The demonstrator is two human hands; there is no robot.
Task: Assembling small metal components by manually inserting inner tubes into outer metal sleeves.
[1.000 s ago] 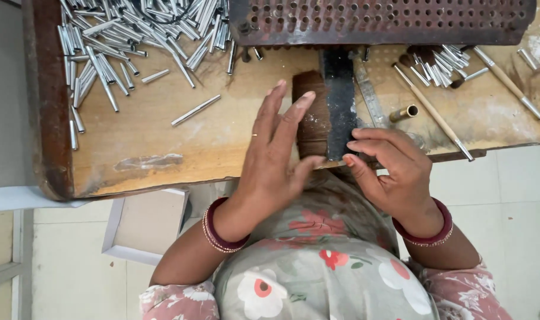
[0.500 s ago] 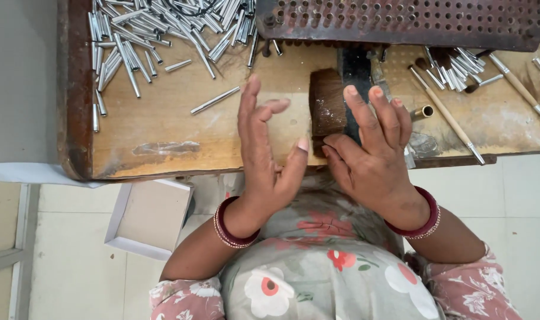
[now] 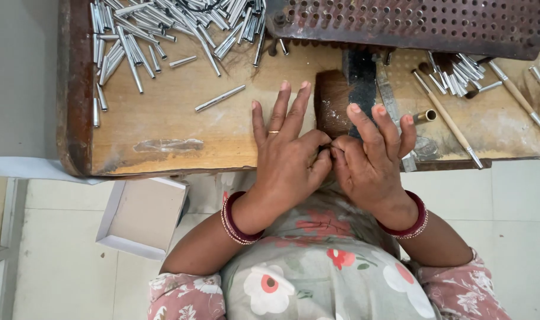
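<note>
My left hand (image 3: 288, 157) and my right hand (image 3: 371, 163) meet thumb to thumb at the near edge of the wooden workbench (image 3: 163, 133). Their thumbs and forefingers pinch a small dark piece (image 3: 329, 146), too small to identify. The other fingers are spread and rest on the bench. Just beyond the fingertips stands a dark wooden block (image 3: 331, 106) with a black metal bar (image 3: 362, 74) across it. One loose silver tube (image 3: 219, 98) lies left of my left hand.
A heap of silver metal tubes (image 3: 163, 29) fills the bench's far left. A rusty perforated plate (image 3: 412, 24) spans the far right. Right of my hands lie a brass tube (image 3: 425, 115), a small tube bundle (image 3: 457, 74) and metal-tipped sticks (image 3: 448, 127). A white shallow box (image 3: 142, 216) sits on the floor.
My hands have drawn together: the left one turned right, the right one slid toward me, and their thumbs now touch in a pinch.
</note>
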